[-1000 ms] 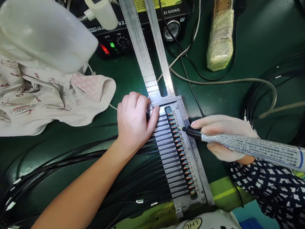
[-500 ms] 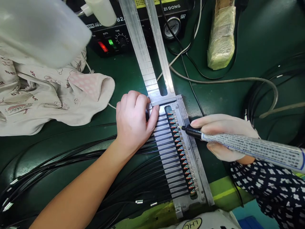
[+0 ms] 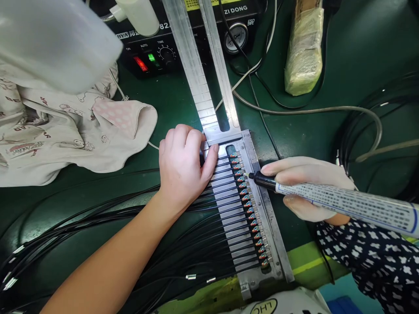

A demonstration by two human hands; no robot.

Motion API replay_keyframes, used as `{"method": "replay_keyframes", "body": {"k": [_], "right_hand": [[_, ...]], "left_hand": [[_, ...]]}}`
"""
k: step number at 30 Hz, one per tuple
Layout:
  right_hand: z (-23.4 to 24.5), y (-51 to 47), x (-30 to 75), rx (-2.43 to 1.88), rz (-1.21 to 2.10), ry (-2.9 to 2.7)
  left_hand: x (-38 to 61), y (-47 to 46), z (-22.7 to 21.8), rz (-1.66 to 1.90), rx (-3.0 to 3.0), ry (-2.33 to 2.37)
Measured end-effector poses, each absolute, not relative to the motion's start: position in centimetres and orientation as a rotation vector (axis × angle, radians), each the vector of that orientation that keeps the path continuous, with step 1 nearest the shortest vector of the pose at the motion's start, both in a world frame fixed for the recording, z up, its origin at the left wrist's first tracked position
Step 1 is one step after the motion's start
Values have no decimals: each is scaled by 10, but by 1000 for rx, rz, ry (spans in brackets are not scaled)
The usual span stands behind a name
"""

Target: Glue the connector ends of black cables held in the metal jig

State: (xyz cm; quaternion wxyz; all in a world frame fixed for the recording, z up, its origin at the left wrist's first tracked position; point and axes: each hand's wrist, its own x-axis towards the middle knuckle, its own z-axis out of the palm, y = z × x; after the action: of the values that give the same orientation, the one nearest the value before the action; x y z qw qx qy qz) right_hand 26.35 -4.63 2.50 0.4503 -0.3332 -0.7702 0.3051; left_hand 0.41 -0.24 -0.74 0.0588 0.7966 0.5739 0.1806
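item 1: the left hand (image 3: 183, 170), fingers curled together over the top cable ends in the aluminium fixture (image 3: 269, 222); clamped or only resting, i cannot tell from here.

item 2: the right hand (image 3: 304, 187), fingers closed round a dispensing syringe (image 3: 343, 203), its black tip (image 3: 258, 179) just beside the row of small connectors (image 3: 248, 205) held in the fixture.

item 3: black cables (image 3: 147, 213), fanned out left of the fixture.

item 4: a dispenser controller (image 3: 153, 56), behind 2 metal rails (image 3: 196, 65).

item 5: a printed cloth (image 3: 81, 131), far left.
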Motion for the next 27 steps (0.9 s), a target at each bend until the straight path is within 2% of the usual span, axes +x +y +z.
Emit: {"method": "replay_keyframes", "body": {"k": [27], "right_hand": [[21, -46, 272, -793, 719, -1934]], "left_hand": [[4, -3, -6, 536, 2423, 1748]]}}
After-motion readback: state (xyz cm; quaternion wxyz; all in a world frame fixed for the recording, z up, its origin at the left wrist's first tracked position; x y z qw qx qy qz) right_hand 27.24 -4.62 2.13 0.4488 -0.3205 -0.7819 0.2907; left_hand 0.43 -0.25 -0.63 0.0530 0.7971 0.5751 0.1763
